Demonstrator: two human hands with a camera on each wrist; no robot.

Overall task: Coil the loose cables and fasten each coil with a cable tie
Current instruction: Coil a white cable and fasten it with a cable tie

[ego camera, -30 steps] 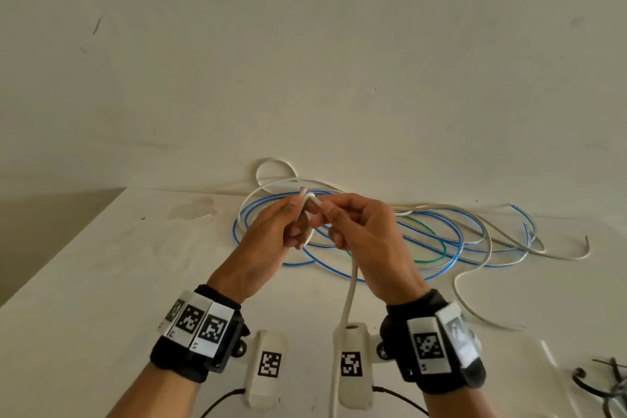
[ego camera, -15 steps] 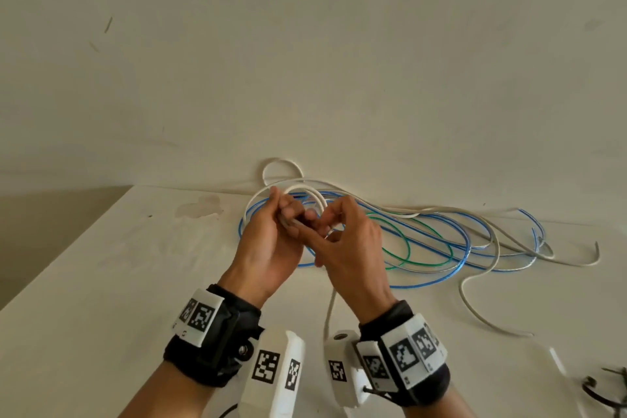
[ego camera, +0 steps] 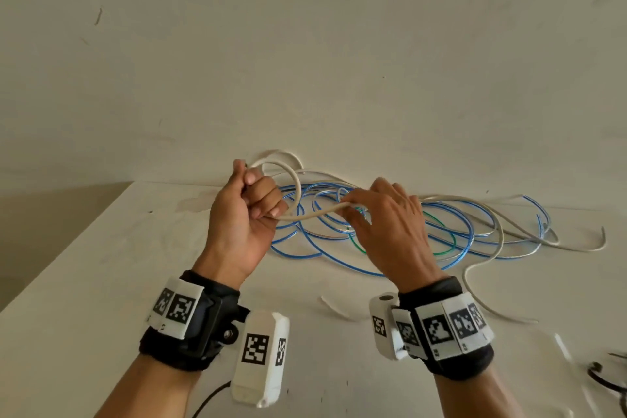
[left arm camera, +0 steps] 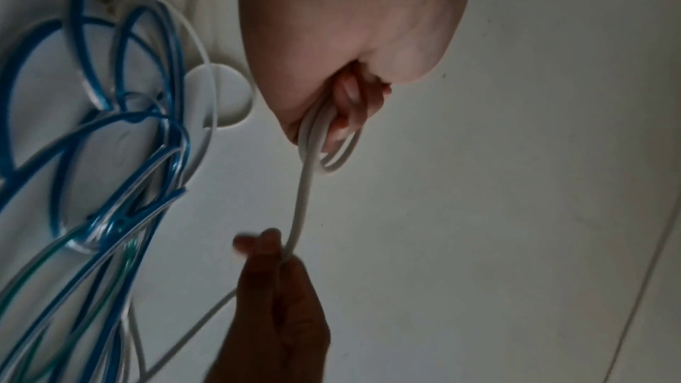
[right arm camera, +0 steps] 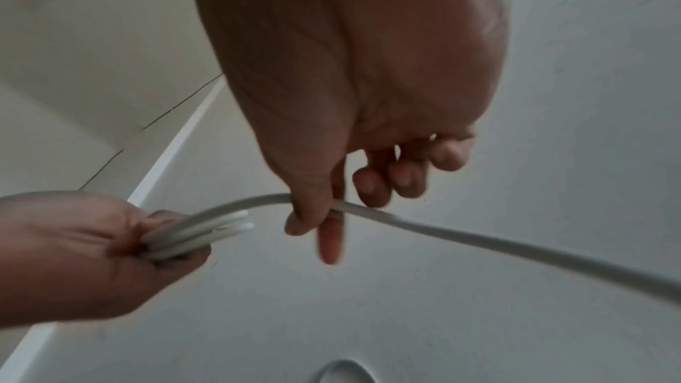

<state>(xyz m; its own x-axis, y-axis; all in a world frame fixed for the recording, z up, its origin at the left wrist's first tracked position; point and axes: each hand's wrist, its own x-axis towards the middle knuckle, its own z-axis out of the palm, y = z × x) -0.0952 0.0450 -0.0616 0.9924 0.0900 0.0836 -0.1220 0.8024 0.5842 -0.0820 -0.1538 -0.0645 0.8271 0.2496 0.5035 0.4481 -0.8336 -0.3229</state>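
My left hand (ego camera: 252, 193) is raised above the white table (ego camera: 84, 282) and grips a small coil of white cable (ego camera: 291, 176); the loops bunch in its fist (left arm camera: 320, 133). From the fist the white cable (ego camera: 315, 212) runs right to my right hand (ego camera: 356, 210), which pinches it between thumb and forefinger (right arm camera: 313, 211). The rest of that cable (right arm camera: 515, 246) trails off to the right. Behind the hands a tangle of blue cable (ego camera: 390, 268) with a green strand (ego camera: 441, 220) lies on the table.
Loose white cable (ego camera: 481, 302) snakes over the table's right side, and dark cable ties (ego camera: 607, 380) lie at the right edge. The wall (ego camera: 305, 61) stands close behind the tangle. The table's left edge (ego camera: 61, 244) drops off to the floor.
The hands have drawn apart: the left one rose with the white loop in its fist, the right slid right along the cable. The loop has grown larger.
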